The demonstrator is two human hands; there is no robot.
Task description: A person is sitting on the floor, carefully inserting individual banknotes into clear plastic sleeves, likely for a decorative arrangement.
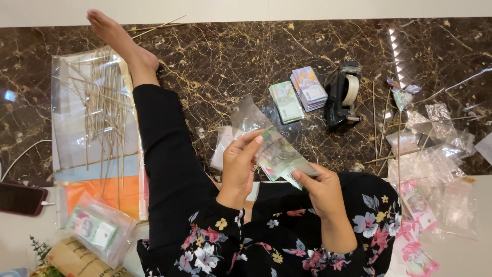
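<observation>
Holding a green banknote (279,156) at frame centre, both hands are working it together: left hand (240,166) is pinching its upper left end between thumb and fingers, right hand (322,191) is closed on its lower right corner. Gripping opposite ends is keeping the note flat and taut above the lap. A clear plastic sleeve (248,119) is sitting just behind the note, touching it; cannot tell whether the note is partly inside it.

Just above, on the dark marble floor (230,56), a green stack of notes (286,101) and a purple stack of notes (309,88) are lying side by side, sorted by colour and within arm's reach. A black tape dispenser (344,95) is standing right of them, roll facing up.

Thin sticks (100,102) are lying in a loose pile on plastic sheets at upper left, beside the outstretched leg (154,133). Empty clear sleeves (441,149) and pink notes (417,202) already bagged are spreading along the right edge. A bagged bundle of green notes (95,228) is lying at lower left, a phone (20,199) at the left edge.
</observation>
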